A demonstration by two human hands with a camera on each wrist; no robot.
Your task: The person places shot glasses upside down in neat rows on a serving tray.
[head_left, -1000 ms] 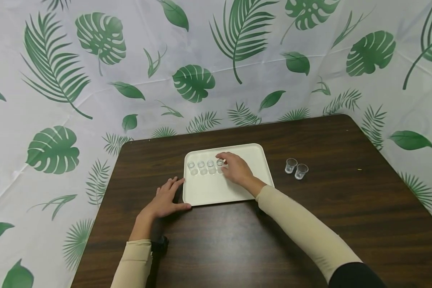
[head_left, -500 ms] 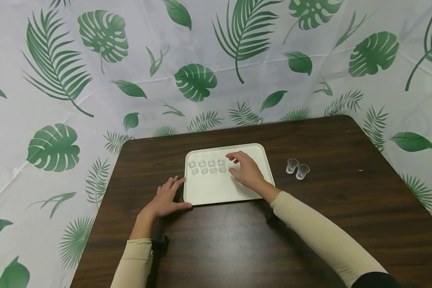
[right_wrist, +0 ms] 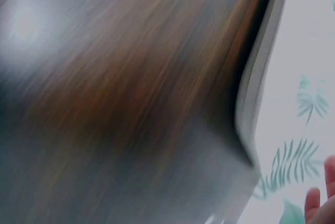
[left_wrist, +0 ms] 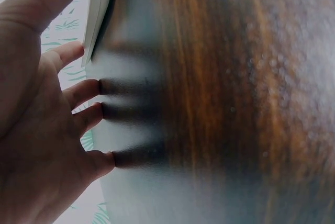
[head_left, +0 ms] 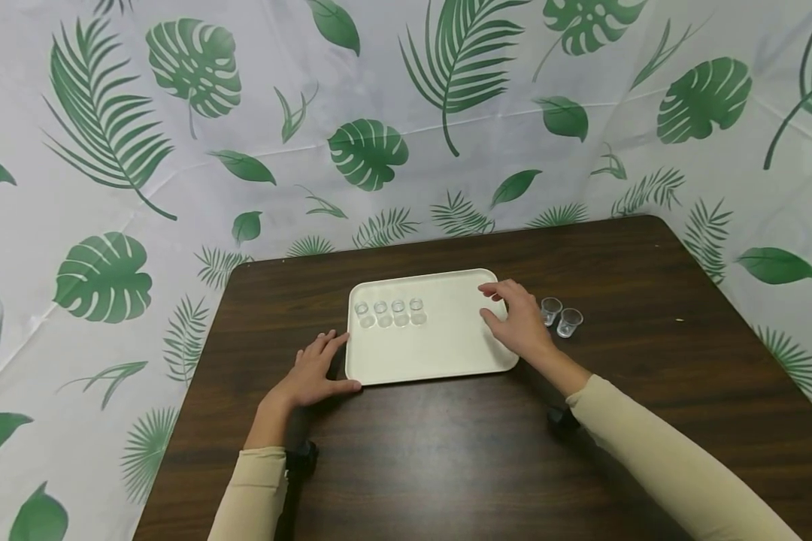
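Note:
A cream rectangular tray [head_left: 413,353] lies on the table, with a row of several small clear plastic cups [head_left: 398,312] along its back left part. My left hand [head_left: 309,379] rests spread at the tray's left edge, thumb and index finger touching the rim; its other fingertips meet the tabletop in the left wrist view. Over the tray's right edge hovers my right hand [head_left: 519,323], thumb and fingers apart with nothing between them. Just beyond it, on the bare table, stand two more clear cups, a nearer one [head_left: 570,323] and one partly behind the hand [head_left: 552,308].
The dark wood-grain table [head_left: 433,458] ends at the back against a white cloth with green leaves [head_left: 365,154]. The right wrist view is blurred and shows the tray's side wall [right_wrist: 254,93] close by.
My right hand has let go of the rightmost cup in the row and moved right, across the tray toward the two cups on the table. The left hand has stayed in place.

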